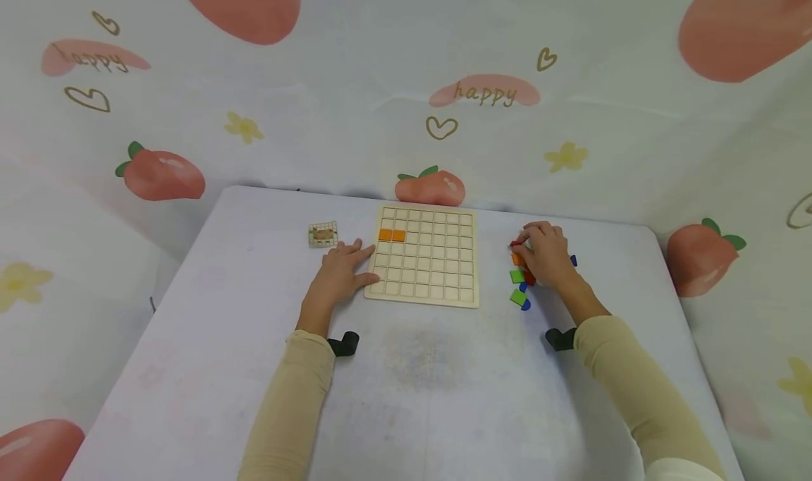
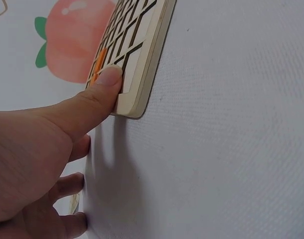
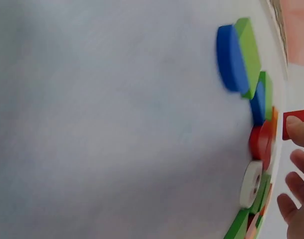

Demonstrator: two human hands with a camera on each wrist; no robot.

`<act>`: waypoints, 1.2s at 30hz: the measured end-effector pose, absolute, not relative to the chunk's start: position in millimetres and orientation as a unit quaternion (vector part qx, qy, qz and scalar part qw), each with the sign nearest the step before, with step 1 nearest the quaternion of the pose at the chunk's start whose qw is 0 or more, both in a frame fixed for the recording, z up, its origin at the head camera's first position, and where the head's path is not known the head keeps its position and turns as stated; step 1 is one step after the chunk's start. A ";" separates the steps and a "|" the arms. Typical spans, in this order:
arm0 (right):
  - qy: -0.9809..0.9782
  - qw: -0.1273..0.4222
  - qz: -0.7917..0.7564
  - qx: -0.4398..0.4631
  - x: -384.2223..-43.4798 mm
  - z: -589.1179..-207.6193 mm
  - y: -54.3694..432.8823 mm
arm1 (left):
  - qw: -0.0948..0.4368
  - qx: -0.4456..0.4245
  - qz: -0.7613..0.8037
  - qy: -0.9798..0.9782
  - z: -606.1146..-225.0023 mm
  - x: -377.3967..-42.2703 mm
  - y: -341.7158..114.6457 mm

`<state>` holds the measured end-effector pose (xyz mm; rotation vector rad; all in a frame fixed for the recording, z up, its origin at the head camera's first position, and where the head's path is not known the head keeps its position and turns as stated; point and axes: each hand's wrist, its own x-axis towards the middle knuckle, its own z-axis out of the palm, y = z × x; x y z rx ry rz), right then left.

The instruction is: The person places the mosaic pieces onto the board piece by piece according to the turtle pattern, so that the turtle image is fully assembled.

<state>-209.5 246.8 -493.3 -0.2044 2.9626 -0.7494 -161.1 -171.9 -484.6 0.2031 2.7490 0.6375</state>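
Note:
A pale wooden grid board [image 1: 438, 262] lies on the white table, with two orange tiles [image 1: 398, 235] side by side in its upper left cells. At the board's lower left edge is my left hand [image 1: 339, 273], fingers spread. In the left wrist view the thumb [image 2: 94, 102] rests on the frame near a corner. My right hand [image 1: 547, 254], to the right of the board, pinches a small red block [image 3: 298, 114] between thumb and fingers, raised off the table. Loose pieces lie beneath it: green blocks [image 1: 517, 276], a blue half-round [image 3: 232, 59], a red piece [image 3: 259, 142] and a white ring [image 3: 247, 186].
A small patterned card [image 1: 323, 234] lies left of the board. Black wrist mounts [image 1: 345, 343] stick out from both sleeves. A fruit-printed cloth [image 1: 355, 114] hangs behind the table's far edge. A blue piece [image 1: 574, 260] shows right of the right hand.

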 end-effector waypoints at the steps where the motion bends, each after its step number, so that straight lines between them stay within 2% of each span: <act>1: 0.964 0.041 -0.256 -0.064 -209.4 -492.3 246.2 | 0.156 0.072 0.223 0.960 -484.7 -161.2 -171.6; 6: 0.943 0.051 -0.326 -0.052 -208.3 -488.1 243.0 | 0.159 0.070 0.223 0.959 -484.3 -160.8 -169.9; 17: 0.926 0.050 -0.370 -0.058 -210.5 -490.9 227.4 | 0.163 0.075 0.217 0.960 -484.7 -161.2 -168.4; 36: 0.880 0.084 -0.462 -0.075 -220.5 -481.8 164.0 | 0.161 0.068 0.214 0.961 -483.9 -162.6 -169.4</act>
